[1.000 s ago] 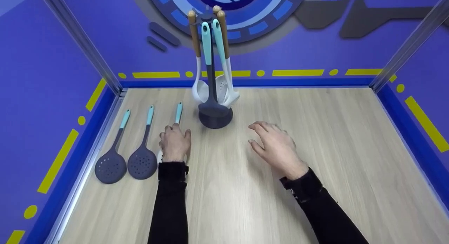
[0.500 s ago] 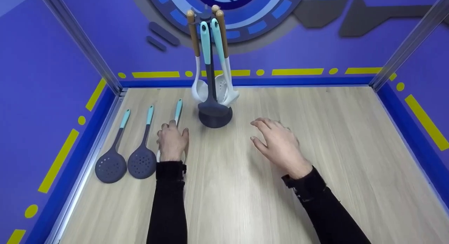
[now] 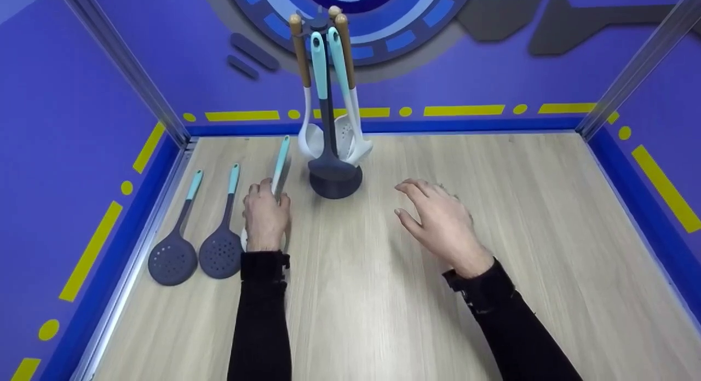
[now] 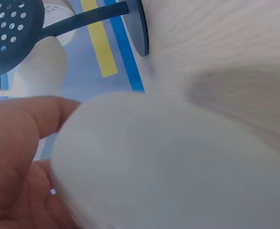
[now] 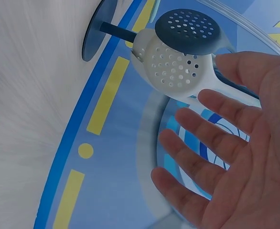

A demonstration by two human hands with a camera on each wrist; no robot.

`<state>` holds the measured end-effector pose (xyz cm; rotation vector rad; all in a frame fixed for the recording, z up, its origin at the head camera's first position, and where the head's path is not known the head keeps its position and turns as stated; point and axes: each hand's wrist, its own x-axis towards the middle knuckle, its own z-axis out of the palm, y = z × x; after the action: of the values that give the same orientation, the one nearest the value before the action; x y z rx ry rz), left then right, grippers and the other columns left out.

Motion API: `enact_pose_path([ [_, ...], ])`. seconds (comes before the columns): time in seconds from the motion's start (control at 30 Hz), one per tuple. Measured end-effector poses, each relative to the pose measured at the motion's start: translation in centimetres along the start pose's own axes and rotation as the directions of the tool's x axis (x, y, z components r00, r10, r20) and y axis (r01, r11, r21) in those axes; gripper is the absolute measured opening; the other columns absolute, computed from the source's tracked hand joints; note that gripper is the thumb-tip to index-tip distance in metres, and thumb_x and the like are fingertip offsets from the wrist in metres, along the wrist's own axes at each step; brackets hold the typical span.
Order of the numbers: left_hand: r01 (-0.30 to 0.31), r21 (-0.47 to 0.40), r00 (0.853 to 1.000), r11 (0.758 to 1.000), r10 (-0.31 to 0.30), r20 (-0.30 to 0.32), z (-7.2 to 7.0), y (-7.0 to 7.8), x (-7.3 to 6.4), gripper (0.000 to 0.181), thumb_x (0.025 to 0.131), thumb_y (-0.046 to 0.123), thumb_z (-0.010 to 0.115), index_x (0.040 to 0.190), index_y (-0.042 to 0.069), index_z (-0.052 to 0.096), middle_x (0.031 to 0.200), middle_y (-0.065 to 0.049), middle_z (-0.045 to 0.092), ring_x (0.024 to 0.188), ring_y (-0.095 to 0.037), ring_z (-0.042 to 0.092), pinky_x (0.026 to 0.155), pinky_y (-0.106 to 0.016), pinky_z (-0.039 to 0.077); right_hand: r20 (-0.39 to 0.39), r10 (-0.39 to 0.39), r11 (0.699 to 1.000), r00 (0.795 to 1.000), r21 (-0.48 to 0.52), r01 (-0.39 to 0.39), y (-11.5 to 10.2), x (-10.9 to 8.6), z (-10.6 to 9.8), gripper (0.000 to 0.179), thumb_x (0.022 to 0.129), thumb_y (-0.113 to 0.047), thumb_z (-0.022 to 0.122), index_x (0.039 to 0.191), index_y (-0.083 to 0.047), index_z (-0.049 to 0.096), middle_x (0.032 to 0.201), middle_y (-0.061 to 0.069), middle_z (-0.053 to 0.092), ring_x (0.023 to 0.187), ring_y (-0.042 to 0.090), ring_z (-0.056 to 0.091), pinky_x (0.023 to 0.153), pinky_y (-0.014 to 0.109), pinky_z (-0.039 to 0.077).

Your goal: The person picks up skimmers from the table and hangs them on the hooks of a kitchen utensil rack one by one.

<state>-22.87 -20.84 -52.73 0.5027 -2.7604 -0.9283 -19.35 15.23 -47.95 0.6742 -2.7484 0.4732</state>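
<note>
My left hand point(image 3: 265, 219) grips a white kitchen utensil with a teal handle point(image 3: 281, 154), the handle pointing toward the back wall. Hand and wrist hide most of its head in the head view. Up close in the left wrist view, the utensil's broad white head point(image 4: 168, 162) looks rounded and smooth, with thumb and fingers at its edge; I cannot tell its exact kind. My right hand point(image 3: 441, 225) hovers over the table, fingers spread and relaxed, holding nothing. To the left of the gripping hand lie two dark skimmers, the nearer one point(image 3: 220, 255) and the outer one point(image 3: 172, 259).
A dark utensil stand point(image 3: 350, 186) rises at the back centre. From it hang a dark ladle point(image 3: 331, 167) with a teal handle and several white utensils, some with wooden handles point(image 3: 301, 58). Blue patterned walls point(image 3: 465, 91) enclose the wooden table point(image 3: 383, 315).
The white utensil's handle end has risen and moved toward the back wall, and my left hand has shifted slightly left and away. My right hand has drifted slightly right.
</note>
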Motion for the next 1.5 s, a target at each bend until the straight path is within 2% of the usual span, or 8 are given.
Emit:
enact_pose_path([
  [0.2, -0.046, -0.038, 0.996, 0.998, 0.043, -0.072, -0.3, 0.0, 0.1, 0.049, 0.114, 0.008, 0.064, 0.162, -0.002, 0.065, 0.14, -0.031, 0.071, 0.135, -0.053, 0.071, 0.109, -0.068, 0.063, -0.008, 0.001, 1.0, 1.0, -0.002, -0.001, 0.1, 0.1, -0.5, 0.048, 0.113, -0.035, 0.081, 0.155, -0.015, 0.071, 0.157, 0.01, 0.076, 0.139, 0.038, 0.077, 0.099, 0.059, 0.071],
  [0.47, -0.087, -0.061, 0.983, 0.994, 0.076, -0.164, -0.8, 0.3, 0.1, 0.043, 0.116, 0.005, 0.064, 0.158, 0.002, 0.069, 0.139, -0.028, 0.073, 0.135, -0.051, 0.072, 0.108, -0.067, 0.062, -0.03, -0.001, 1.0, 1.0, -0.01, 0.0, 0.2, 0.0, -0.9, 0.05, 0.112, -0.034, 0.082, 0.156, -0.015, 0.071, 0.156, 0.009, 0.076, 0.136, 0.038, 0.078, 0.097, 0.057, 0.071],
  [0.77, -0.16, -0.11, 0.958, 0.981, 0.128, -0.255, -1.3, 0.4, 0.2, 0.041, 0.113, 0.003, 0.066, 0.153, 0.002, 0.071, 0.133, -0.028, 0.074, 0.131, -0.051, 0.072, 0.11, -0.064, 0.059, -0.036, 0.013, 1.0, 0.999, -0.011, -0.014, 0.5, -0.1, -1.4, 0.05, 0.113, -0.034, 0.081, 0.157, -0.013, 0.071, 0.158, 0.01, 0.076, 0.138, 0.04, 0.077, 0.104, 0.058, 0.07],
  [1.13, -0.202, -0.126, 0.94, 0.971, 0.156, -0.303, -1.9, 0.6, -0.2, 0.041, 0.114, 0.002, 0.063, 0.155, 0.004, 0.07, 0.138, -0.026, 0.073, 0.13, -0.05, 0.07, 0.112, -0.062, 0.058, -0.046, 0.024, 1.0, 0.999, -0.016, -0.024, 0.8, -0.3, -1.8, 0.049, 0.113, -0.033, 0.08, 0.157, -0.012, 0.071, 0.157, 0.011, 0.076, 0.138, 0.041, 0.077, 0.103, 0.059, 0.069],
  [1.5, -0.211, -0.107, 0.93, 0.972, 0.166, -0.327, -3.1, 1.8, -0.8, 0.042, 0.116, 0.007, 0.062, 0.157, 0.005, 0.068, 0.136, -0.024, 0.074, 0.125, -0.046, 0.073, 0.104, -0.061, 0.061, -0.038, 0.03, 0.999, 0.999, -0.016, -0.03, 0.7, -0.4, -2.2, 0.051, 0.114, -0.035, 0.08, 0.158, -0.013, 0.07, 0.16, 0.01, 0.074, 0.137, 0.041, 0.077, 0.104, 0.059, 0.069],
])
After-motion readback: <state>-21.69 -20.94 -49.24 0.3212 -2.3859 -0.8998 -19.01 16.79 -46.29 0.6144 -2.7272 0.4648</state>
